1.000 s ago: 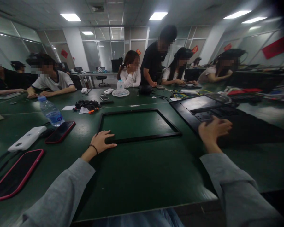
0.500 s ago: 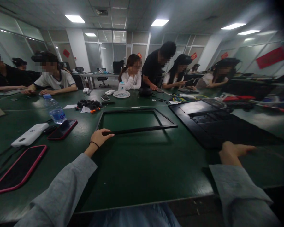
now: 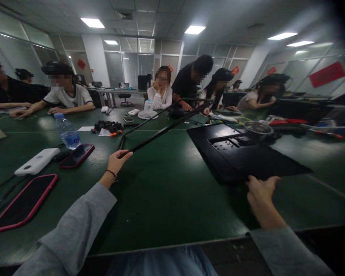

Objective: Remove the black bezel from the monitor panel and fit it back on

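Note:
My left hand pinches the near left corner of a thin black rectangular frame. That frame is tilted, its right side raised well off the table. At the right, my right hand is at the near edge of a flat black panel, fingertips against or under the edge and thumb out to the right. Screws and a recessed opening show in the panel's upper part. How far the fingers reach beneath it is hidden.
On the left of the green table lie two phones, a white power bank and a water bottle. Farther back are a small white fan and black gear. A metal bowl is behind the panel. Several people sit around.
The frame's right side has swung up and away from me while my left hand keeps its corner. The black panel and my right hand have moved left.

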{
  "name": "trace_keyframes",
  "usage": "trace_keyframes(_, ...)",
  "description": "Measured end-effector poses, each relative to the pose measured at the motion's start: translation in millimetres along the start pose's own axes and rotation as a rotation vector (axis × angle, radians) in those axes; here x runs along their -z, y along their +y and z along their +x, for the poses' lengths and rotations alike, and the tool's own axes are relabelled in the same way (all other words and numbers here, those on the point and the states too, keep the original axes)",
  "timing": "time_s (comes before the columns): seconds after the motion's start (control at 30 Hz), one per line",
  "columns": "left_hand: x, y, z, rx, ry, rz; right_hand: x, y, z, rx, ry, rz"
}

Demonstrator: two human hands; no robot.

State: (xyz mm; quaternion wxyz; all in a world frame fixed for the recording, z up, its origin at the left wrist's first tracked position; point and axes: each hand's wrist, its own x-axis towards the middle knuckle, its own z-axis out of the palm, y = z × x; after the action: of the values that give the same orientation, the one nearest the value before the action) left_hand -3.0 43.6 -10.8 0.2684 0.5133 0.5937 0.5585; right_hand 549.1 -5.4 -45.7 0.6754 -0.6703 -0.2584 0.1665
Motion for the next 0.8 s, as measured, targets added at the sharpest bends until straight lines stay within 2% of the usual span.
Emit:
trace_keyframes(0.1,2.2,-1,2,0.021,0.031,-0.044,-11,4,-22,-0.032,-0.082,0.026)
trace_keyframes(0.23,5.5,-1,4,0.011,0.04,-0.052,-31,6,-38,-0.026,-0.326,-0.019)
trace_keyframes(0.33,8.3,3,3,-0.025,0.046,-0.014,-52,-4,-32,0.05,-0.594,-0.069)
trace_keyframes(0.43,11.5,7,1,-0.114,0.043,0.092,-81,-18,-11,0.099,-0.861,-0.125)
trace_keyframes(0.47,12.5,8,0,-0.151,0.039,0.138,-91,-21,-3,0.119,-0.889,-0.145)
trace_keyframes(0.5,13.3,8,0,-0.188,0.038,0.183,-100,-23,6,0.158,-0.838,-0.146)
trace_keyframes(0.6,14.1,10,-4,-0.277,0.036,0.301,-119,-26,28,0.246,-0.498,-0.039)
trace_keyframes(0.63,13.5,10,-5,-0.302,0.028,0.336,-121,-27,34,0.227,-0.436,0.027)
trace_keyframes(0.7,11.0,11,-8,-0.34,0.007,0.415,-119,-32,40,0.132,-0.493,0.164)
trace_keyframes(0.8,6.0,14,-14,-0.376,-0.03,0.528,-112,-41,39,0.016,-0.75,0.191)
